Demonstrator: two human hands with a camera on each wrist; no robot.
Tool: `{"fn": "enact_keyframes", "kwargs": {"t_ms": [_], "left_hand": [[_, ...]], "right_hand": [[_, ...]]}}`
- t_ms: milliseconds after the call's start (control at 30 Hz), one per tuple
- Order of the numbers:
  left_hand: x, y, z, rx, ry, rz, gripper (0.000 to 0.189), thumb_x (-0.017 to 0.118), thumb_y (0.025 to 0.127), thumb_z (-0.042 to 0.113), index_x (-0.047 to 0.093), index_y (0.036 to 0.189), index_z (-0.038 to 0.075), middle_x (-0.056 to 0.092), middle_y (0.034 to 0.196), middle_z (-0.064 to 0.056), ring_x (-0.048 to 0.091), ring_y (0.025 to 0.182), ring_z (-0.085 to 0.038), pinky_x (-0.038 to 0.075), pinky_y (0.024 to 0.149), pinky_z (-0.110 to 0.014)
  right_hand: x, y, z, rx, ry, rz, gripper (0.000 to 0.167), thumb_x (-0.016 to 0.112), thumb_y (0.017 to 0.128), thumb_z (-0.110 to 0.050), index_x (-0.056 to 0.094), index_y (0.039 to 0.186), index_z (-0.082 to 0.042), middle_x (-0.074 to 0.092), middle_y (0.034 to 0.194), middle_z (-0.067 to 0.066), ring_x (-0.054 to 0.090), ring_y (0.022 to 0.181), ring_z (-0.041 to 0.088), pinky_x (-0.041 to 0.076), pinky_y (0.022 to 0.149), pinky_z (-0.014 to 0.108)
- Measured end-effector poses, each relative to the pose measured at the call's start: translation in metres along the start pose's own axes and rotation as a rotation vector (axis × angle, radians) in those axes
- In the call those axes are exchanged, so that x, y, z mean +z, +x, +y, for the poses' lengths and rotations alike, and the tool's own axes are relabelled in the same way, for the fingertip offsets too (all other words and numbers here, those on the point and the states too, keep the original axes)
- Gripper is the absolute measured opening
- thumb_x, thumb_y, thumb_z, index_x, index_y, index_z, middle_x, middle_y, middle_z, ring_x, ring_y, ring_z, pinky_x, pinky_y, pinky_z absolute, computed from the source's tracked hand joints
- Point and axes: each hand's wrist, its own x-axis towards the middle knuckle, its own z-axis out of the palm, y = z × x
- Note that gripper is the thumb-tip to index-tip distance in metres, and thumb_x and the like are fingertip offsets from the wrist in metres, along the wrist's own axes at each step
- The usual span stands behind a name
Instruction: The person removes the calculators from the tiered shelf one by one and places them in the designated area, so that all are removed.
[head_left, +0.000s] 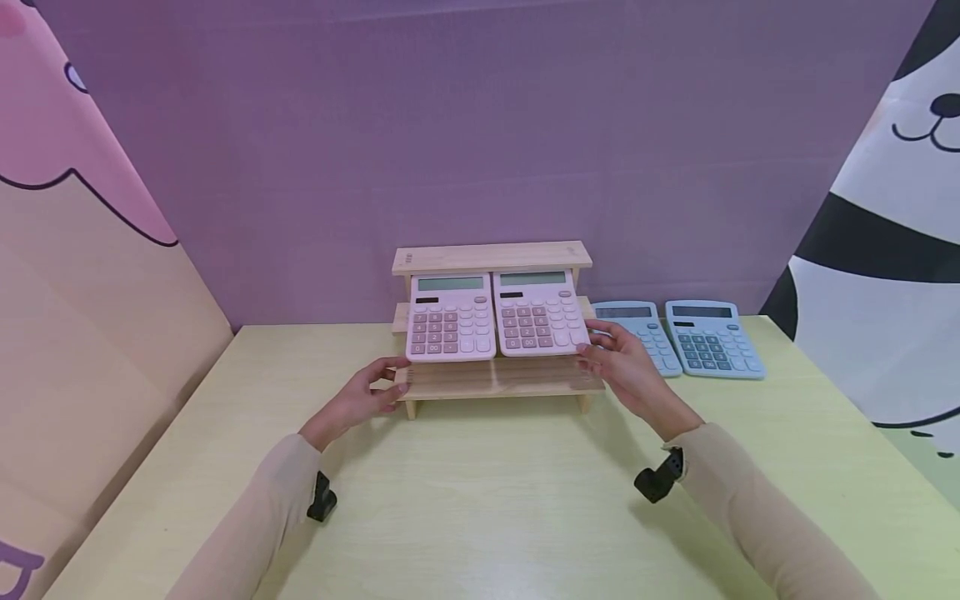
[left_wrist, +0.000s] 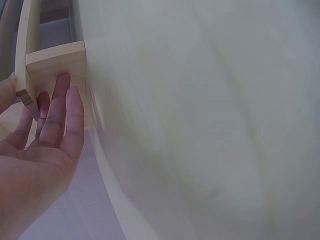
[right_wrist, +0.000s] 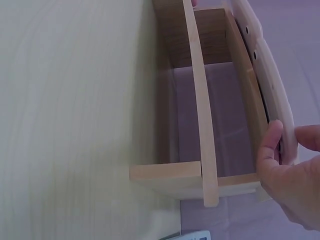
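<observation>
A small tiered wooden shelf (head_left: 493,382) stands at the back of the table. Two pink calculators, a left one (head_left: 452,318) and a right one (head_left: 534,315), lean side by side on its middle tier, screens at the top. My left hand (head_left: 366,392) grips the left end of the shelf's lowest board; in the left wrist view its fingers (left_wrist: 59,112) reach beneath the board against the side support. My right hand (head_left: 632,368) pinches the right pink calculator at its lower right corner. In the right wrist view, thumb and fingers lie on opposite faces of that pink calculator (right_wrist: 274,92).
Two blue calculators, one nearer (head_left: 663,343) the shelf and one farther right (head_left: 716,343), lie at the back right, the nearer partly behind my right hand. A purple backdrop (head_left: 480,150) rises behind the pale wooden table (head_left: 480,500). Printed panels flank both sides.
</observation>
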Motion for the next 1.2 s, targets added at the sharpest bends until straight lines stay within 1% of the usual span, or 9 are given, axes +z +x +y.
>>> {"fn": "enact_keyframes", "kwargs": {"t_ms": [233,400,700,800,1000,1200], "left_hand": [[-0.0007,-0.0006,0.0002,0.007,0.001,-0.008,0.051,0.055,0.092,0.022,0.035,0.138,0.012,0.038,0.123,-0.016,0.055,0.102,-0.032,0.051,0.088,-0.041],[-0.002,0.0019,-0.0031,0.012,0.005,-0.014,0.052,0.056,0.091,0.025,0.035,0.137,0.012,0.038,0.124,-0.016,0.055,0.101,-0.03,0.052,0.088,-0.04],[-0.0036,0.0044,-0.0039,0.0,0.01,-0.002,0.049,0.056,0.091,0.024,0.037,0.136,0.015,0.041,0.12,-0.013,0.056,0.097,-0.029,0.053,0.085,-0.036],[-0.0037,0.0043,-0.0041,0.005,0.014,-0.002,0.05,0.056,0.091,0.024,0.037,0.136,0.015,0.041,0.12,-0.013,0.057,0.095,-0.027,0.054,0.084,-0.036],[-0.0037,0.0047,-0.0049,0.008,0.007,-0.008,0.051,0.057,0.091,0.024,0.036,0.136,0.013,0.039,0.122,-0.014,0.056,0.097,-0.028,0.053,0.086,-0.037],[-0.0028,0.0045,-0.005,0.015,0.006,-0.01,0.05,0.056,0.091,0.023,0.036,0.136,0.012,0.038,0.123,-0.015,0.055,0.098,-0.03,0.052,0.087,-0.04]], "right_hand": [[0.0012,0.0011,0.0006,-0.007,0.028,0.004,0.053,0.048,0.091,0.001,0.024,0.138,0.001,0.048,0.107,0.002,0.056,0.087,0.009,0.051,0.088,0.028],[0.002,0.0005,-0.0003,0.012,0.043,0.009,0.053,0.047,0.091,0.002,0.023,0.139,0.0,0.046,0.109,0.003,0.055,0.089,0.009,0.05,0.091,0.031],[0.0023,-0.0009,-0.0014,0.009,0.077,-0.002,0.053,0.045,0.091,0.004,0.022,0.139,0.001,0.047,0.107,0.003,0.056,0.087,0.009,0.051,0.089,0.027],[0.0021,-0.0023,-0.0016,0.004,0.084,-0.011,0.054,0.045,0.091,0.004,0.022,0.139,0.0,0.047,0.107,0.003,0.057,0.087,0.009,0.051,0.089,0.027],[0.0013,-0.0059,-0.0015,0.001,0.086,-0.028,0.054,0.044,0.091,0.004,0.02,0.14,-0.001,0.045,0.108,0.005,0.056,0.09,0.01,0.05,0.09,0.026],[0.0014,-0.0084,-0.0011,0.0,0.104,-0.033,0.054,0.043,0.091,0.005,0.019,0.14,-0.001,0.044,0.108,0.006,0.055,0.09,0.011,0.051,0.086,0.022]]}}
